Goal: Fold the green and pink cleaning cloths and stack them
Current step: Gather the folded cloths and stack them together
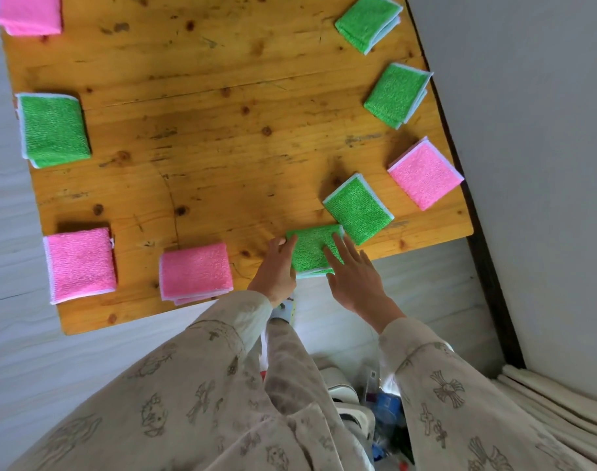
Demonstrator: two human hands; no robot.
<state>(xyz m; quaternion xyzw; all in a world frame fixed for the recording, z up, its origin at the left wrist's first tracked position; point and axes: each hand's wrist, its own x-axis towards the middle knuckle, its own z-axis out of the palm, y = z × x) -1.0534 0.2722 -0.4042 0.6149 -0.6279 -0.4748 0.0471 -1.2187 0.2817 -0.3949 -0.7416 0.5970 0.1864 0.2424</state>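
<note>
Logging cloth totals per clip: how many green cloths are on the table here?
5. One at the far right corner, one below it along the right edge, one at the left edge, one near the front, one under both hands. None looks hidden.

We have a single view, from a camera worn on the head, looking steeply down and forward. It sits close above the near edge of the counter (pixel 222 137), which fills the upper frame and appears rotated, its far corners cut off. Below that edge we see our own sleeves and the floor. The wide lens bends the counter's edges. No second view shares the scene.
</note>
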